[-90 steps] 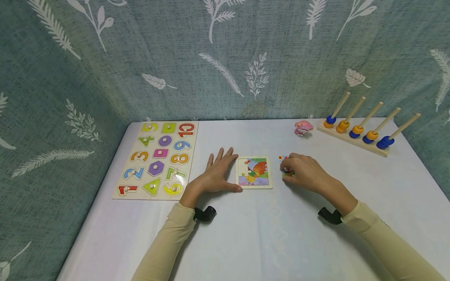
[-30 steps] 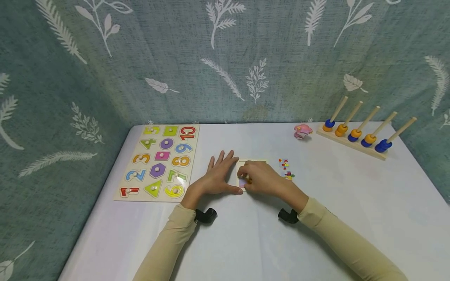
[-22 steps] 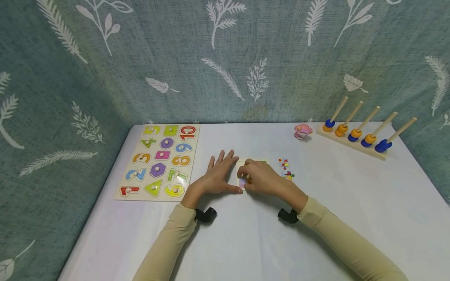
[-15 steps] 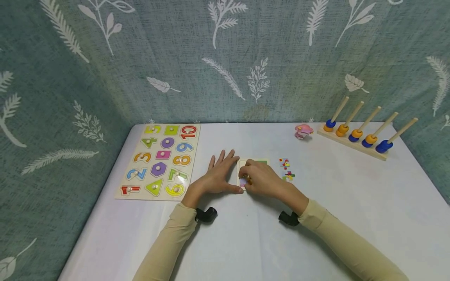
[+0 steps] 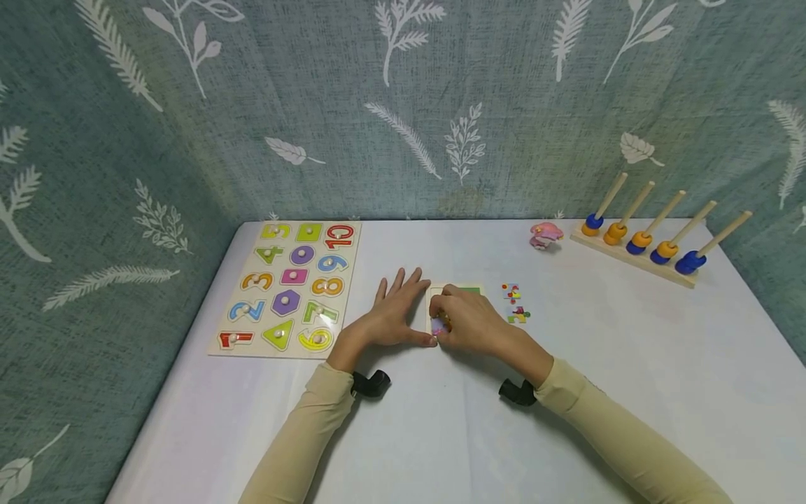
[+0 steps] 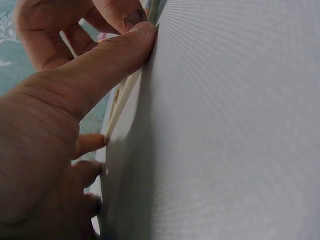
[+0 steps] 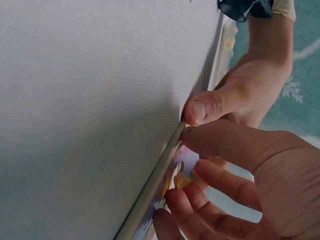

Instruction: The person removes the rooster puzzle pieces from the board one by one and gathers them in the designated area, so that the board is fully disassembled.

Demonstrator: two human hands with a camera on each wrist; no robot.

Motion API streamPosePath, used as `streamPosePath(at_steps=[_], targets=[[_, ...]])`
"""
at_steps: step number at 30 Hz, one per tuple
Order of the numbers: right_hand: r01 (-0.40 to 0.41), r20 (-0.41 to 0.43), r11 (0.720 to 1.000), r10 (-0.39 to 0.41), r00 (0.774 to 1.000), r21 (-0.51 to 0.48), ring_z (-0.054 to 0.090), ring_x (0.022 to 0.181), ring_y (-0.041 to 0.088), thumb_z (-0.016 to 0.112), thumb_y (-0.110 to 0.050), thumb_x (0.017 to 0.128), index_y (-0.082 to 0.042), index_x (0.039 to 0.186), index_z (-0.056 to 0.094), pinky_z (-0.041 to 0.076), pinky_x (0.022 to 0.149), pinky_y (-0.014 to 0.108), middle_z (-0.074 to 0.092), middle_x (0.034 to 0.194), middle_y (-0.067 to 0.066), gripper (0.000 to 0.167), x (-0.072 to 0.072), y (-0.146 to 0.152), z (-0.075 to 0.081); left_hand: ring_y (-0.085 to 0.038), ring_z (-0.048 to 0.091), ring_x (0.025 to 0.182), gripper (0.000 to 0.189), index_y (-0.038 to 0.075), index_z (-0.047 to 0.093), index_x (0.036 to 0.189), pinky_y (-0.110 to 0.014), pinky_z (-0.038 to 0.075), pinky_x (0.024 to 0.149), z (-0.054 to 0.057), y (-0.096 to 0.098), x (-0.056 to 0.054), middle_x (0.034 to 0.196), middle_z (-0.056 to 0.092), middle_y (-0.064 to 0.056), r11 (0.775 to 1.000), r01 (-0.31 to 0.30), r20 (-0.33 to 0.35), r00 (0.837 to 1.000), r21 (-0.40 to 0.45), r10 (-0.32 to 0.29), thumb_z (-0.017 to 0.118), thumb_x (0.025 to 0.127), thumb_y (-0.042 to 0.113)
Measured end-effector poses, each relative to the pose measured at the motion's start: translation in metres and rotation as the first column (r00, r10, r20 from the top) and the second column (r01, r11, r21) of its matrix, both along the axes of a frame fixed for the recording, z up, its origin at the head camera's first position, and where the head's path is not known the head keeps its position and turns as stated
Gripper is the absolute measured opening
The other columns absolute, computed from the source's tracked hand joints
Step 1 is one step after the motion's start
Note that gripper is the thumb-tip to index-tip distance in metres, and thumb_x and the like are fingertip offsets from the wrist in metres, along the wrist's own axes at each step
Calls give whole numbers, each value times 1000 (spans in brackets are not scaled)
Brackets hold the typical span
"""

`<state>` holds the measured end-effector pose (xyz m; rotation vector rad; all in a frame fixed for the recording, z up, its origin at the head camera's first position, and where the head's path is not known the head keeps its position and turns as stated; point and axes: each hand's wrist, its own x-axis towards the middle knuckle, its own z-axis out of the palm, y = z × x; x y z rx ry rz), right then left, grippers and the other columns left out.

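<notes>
A small square picture puzzle in a pale wooden frame lies flat mid-table, mostly hidden under my right hand. My left hand is spread at its left side, the thumb by the near left corner and the fingers along the edge. Above the puzzle, my right hand has curled fingers, pinching a puzzle piece that they largely hide. In the right wrist view, both thumbs meet at the frame's corner, and lavender and yellow puzzle artwork shows between the fingers. Two loose puzzle pieces lie right of the frame.
A number-and-shape peg board lies to the left. At the back right stand a pink toy figure and a wooden peg stacker with blue and orange beads. A leaf-patterned cloth hangs behind the white table.
Three seconds ago my right hand was at the loose pieces; it has moved left onto the puzzle, exposing two pieces. Over the last second both hands stay almost still.
</notes>
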<state>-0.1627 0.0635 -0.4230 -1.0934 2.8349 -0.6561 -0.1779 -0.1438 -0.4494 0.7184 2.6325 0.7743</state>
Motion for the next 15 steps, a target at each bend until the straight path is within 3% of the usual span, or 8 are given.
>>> streamPosePath(at_steps=[15], targets=[[-8,-12,999,7,1000,-49,46,68,12,84,-15,77,-10,98,69,41,59,28,53,88,-2,26,0,3,0,-29,-11,152,111,13,24,160,-53,-13,117,-1,0,-1,168,2,-6,1000,-8,-7,1000,-12,8,83,76,54]])
